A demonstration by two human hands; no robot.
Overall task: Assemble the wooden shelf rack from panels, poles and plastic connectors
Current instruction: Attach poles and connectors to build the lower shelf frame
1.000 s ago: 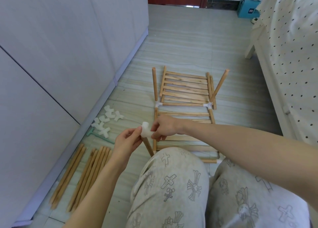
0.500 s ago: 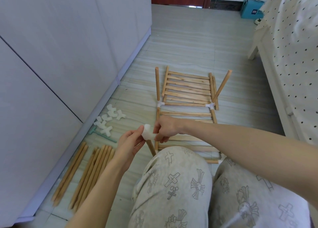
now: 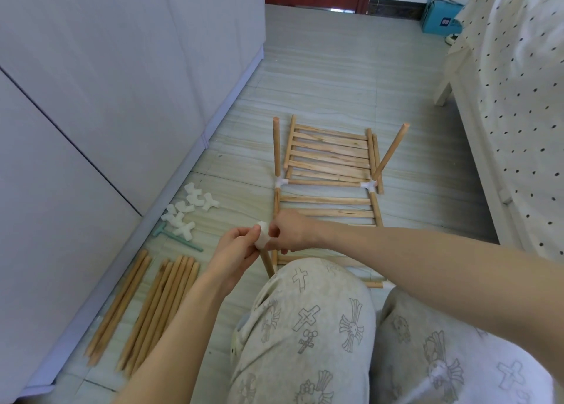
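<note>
A partly built wooden rack lies flat on the floor, its slatted panels joined by white plastic connectors, with two poles sticking up at the far end. At its near left corner a short pole rises at a slant with a white connector on its top. My left hand pinches that connector from the left. My right hand grips it from the right, fingers curled round it. My knees hide the rack's near edge.
Several loose white connectors and a green tool lie on the floor to the left. Two bundles of spare poles lie beside a white cabinet. A bed with a dotted cover stands on the right.
Both hands stay on the white connector atop the slanted pole. My left fingers have shifted a little on it. The camera has moved slightly.
</note>
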